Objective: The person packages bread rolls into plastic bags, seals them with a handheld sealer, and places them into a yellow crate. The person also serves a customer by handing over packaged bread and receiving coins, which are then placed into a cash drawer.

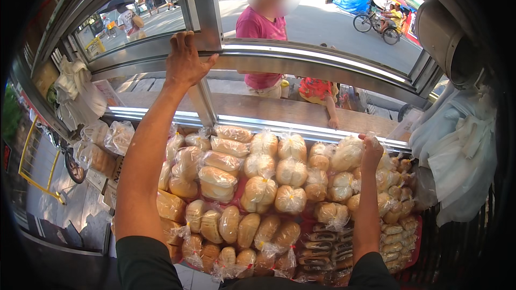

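My left hand (pixel 184 60) is raised to the metal window frame (pixel 153 46). Its fingers hook over the rail and the thumb points right along it. At the back right of the display, my right hand (pixel 371 149) has its fingers closed at a clear plastic bag of bread (pixel 347 154); the hand partly hides the grip. Below both arms spreads a display of bagged bread: round bun packs (pixel 291 171), long loaves (pixel 219 177), oval rolls (pixel 229 223) and dark-filled pastries (pixel 318 245).
White plastic bags hang at right (pixel 459 149) and left (pixel 78 88). A wooden ledge (pixel 274 106) runs outside the window. A person in a pink shirt (pixel 262 28) stands there; beside them, a smaller person's hand (pixel 333 123) rests on the ledge. A metal post (pixel 203 102) stands mid-window.
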Demonstrator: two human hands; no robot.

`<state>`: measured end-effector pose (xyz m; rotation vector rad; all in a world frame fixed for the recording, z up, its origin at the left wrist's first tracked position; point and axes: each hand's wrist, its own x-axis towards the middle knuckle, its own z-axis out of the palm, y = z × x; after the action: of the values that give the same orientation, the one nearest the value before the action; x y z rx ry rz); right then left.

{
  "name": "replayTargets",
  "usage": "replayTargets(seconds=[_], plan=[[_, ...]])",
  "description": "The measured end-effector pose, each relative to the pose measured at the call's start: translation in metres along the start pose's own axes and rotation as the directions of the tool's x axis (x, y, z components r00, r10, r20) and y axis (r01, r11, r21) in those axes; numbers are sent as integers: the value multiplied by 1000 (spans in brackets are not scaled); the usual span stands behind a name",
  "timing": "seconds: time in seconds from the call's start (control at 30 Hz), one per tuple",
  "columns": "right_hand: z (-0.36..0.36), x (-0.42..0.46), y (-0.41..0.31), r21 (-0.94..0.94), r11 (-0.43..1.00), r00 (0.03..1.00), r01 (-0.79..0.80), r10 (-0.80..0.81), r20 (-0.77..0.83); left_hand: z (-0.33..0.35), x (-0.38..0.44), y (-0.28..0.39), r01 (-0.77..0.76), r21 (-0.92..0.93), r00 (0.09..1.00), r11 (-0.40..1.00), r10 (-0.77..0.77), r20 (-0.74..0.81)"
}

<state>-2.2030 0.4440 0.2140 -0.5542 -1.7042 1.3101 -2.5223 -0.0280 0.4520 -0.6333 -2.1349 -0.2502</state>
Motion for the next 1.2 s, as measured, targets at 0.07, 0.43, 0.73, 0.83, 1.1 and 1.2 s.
replayTargets(seconds=[0.07,0.43,0.73,0.83,1.1,1.2], plan=[[-12,8,-32,21,996,996,84,-83,-42,0,1,2,7,-21,1000,1000,-6,7],[-107,-67,-178,-216,924,908,315,-360,-216,5,1,-2,-3,31,1000,1000,3,-1],[-201,-167,-160,-136,980,877,145,-191,-441,-3,4,2,25,51,999,998,-27,46],[-231,-198,-142,-243,968,866,63,-174,-468,-11,4,3,58,27,990,998,-61,123],[-214,-224,-154,-155,986,808,59,-139,-572,-7,2,-5,23,2,994,1000,-23,104],[-204,-215,-153,-95,989,824,112,-146,-547,-5,2,-4,17,12,996,1000,-18,82]])
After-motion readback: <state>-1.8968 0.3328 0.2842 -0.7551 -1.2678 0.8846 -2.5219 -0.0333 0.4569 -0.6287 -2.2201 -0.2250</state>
